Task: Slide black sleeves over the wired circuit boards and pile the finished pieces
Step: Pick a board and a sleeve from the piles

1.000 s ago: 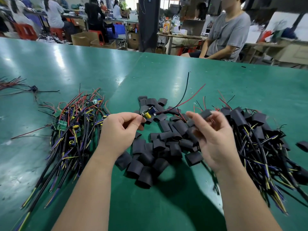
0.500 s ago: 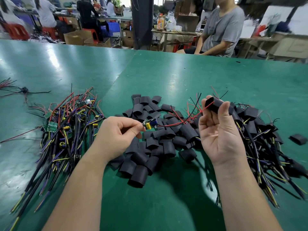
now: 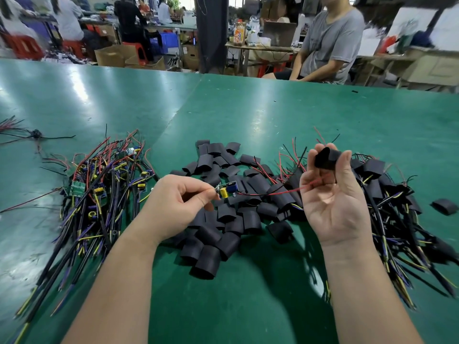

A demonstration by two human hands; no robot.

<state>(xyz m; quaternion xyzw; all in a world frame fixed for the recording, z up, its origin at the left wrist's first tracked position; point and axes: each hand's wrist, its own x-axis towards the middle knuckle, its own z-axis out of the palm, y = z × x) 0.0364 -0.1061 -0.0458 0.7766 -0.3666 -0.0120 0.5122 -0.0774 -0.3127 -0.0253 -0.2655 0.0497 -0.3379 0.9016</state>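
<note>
Head camera: my left hand (image 3: 178, 204) pinches one wired circuit board (image 3: 227, 191). My right hand (image 3: 332, 199), fingers curled, clamps one black sleeve (image 3: 326, 158) and the board's red wire (image 3: 270, 194).

The left hand (image 3: 178, 204) covers the left end of the circuit board (image 3: 227, 190). The right hand (image 3: 332, 202) hides where the red wire (image 3: 273, 194) ends, and part of the black sleeve (image 3: 326, 158). The unsleeved wire pile (image 3: 99, 194) blurs off the near-left edge. The finished pile (image 3: 397, 219) is cut off at right.
</note>
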